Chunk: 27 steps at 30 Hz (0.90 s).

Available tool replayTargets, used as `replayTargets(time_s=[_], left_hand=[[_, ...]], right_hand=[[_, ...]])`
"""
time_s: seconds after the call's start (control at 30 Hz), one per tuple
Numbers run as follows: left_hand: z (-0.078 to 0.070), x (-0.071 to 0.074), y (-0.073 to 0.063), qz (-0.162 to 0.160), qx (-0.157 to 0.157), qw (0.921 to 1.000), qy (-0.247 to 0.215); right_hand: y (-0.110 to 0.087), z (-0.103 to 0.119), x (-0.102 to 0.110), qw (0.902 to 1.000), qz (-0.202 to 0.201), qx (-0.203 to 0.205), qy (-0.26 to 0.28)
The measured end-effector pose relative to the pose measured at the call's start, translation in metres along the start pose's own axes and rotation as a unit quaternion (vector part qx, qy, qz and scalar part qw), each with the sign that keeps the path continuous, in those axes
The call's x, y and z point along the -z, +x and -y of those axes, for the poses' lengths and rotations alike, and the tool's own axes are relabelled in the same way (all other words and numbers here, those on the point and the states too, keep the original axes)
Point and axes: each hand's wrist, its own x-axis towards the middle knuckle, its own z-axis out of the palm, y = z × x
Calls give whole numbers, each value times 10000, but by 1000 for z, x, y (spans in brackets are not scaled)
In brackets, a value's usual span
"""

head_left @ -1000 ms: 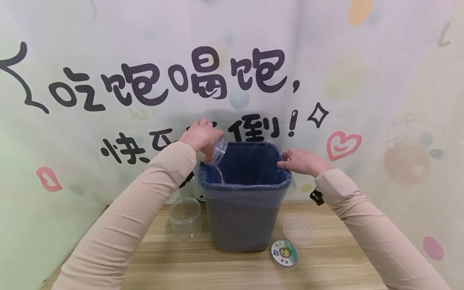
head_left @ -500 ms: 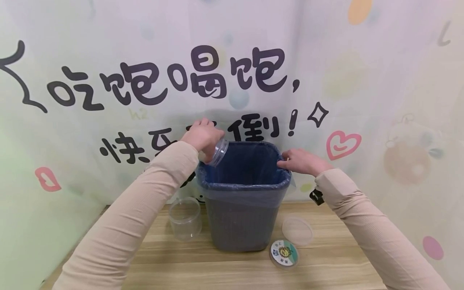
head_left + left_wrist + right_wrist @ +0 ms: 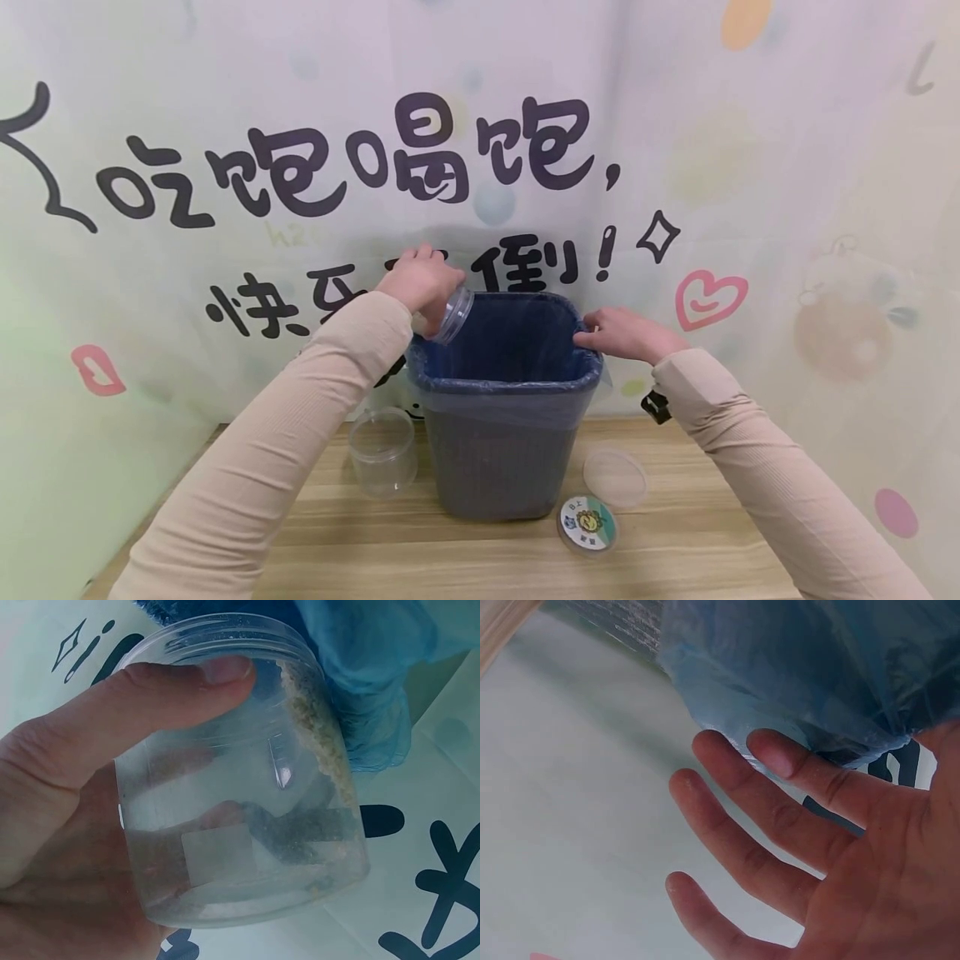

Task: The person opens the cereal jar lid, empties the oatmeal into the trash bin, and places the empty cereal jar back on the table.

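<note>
My left hand [image 3: 418,285] grips a clear plastic jar [image 3: 457,317], tilted with its mouth over the left rim of a dark trash bin [image 3: 498,467]. Through its wall in the left wrist view, pale crumbly grains [image 3: 316,727] lie along the lower side towards the mouth. A bluish plastic liner [image 3: 517,400] is folded over the bin's rim. At the opposite rim, my right hand [image 3: 633,335] holds on with the thumb over the edge and the index finger outside. The other fingers are spread apart in the right wrist view, where the thumb is mostly hidden.
Left of the bin, a second clear jar [image 3: 384,458] stands on the wooden table [image 3: 420,558]. To the bin's right lie a clear lid [image 3: 617,477] and a round lid with a cartoon label [image 3: 588,525]. A printed cloth wall [image 3: 480,50] stands close behind.
A thin stream fell from the jar's mouth a second ago; it is no longer seen. Both hands, the jar and the bin have hardly moved.
</note>
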Motion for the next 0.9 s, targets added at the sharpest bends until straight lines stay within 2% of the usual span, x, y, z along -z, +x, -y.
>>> replayTargets(time_s=[0.57,0.9], left_hand=[[-5,-2,2,53,133,9996,263],[-7,0,2,74,110,9994,332]], right_hand=[[2,1,1,9998,112,-59,-119],[1,1,1,9999,126,-58,-102]])
